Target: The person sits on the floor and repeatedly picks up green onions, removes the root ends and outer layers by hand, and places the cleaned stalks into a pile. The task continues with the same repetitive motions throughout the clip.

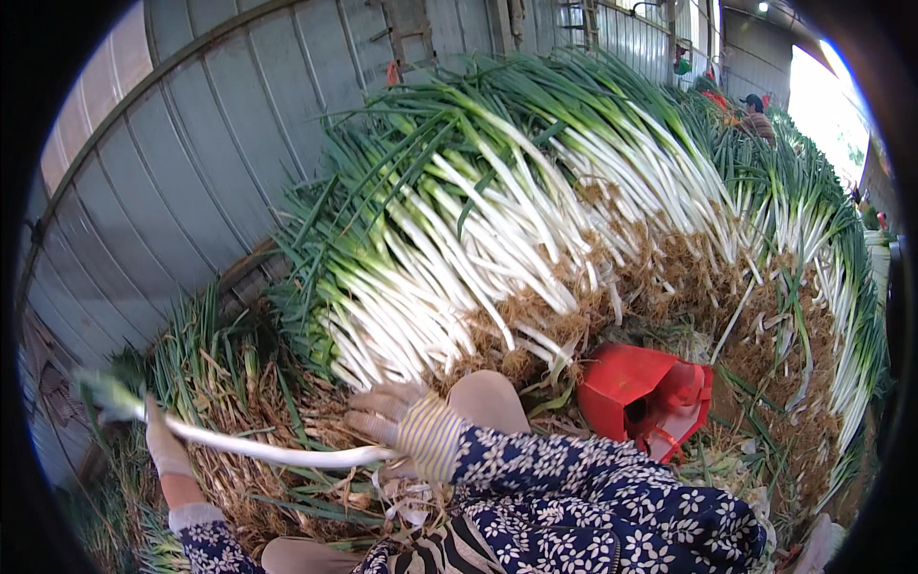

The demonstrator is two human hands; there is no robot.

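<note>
A long white-stemmed green onion (265,452) lies almost level across the space before me. My left hand (168,448), in a pale glove, grips it near its leafy end, which is blurred. My right hand (409,423) wears a glove with a yellow-striped cuff, and its fingers stretch leftward above the stem. The onion's lower end meets the underside of this hand; the thumb is hidden, so I cannot tell whether it grips. Loose papery skins (412,499) hang just below. Beneath the stem is a heap of browned, untrimmed onions (237,402).
A large bank of green onions (466,237) curves around ahead, roots towards me. A red, open-ended container (617,391) lies tipped beside my knee (488,402). Corrugated metal wall (186,179) rises on the left. Another person (756,118) is far off at right.
</note>
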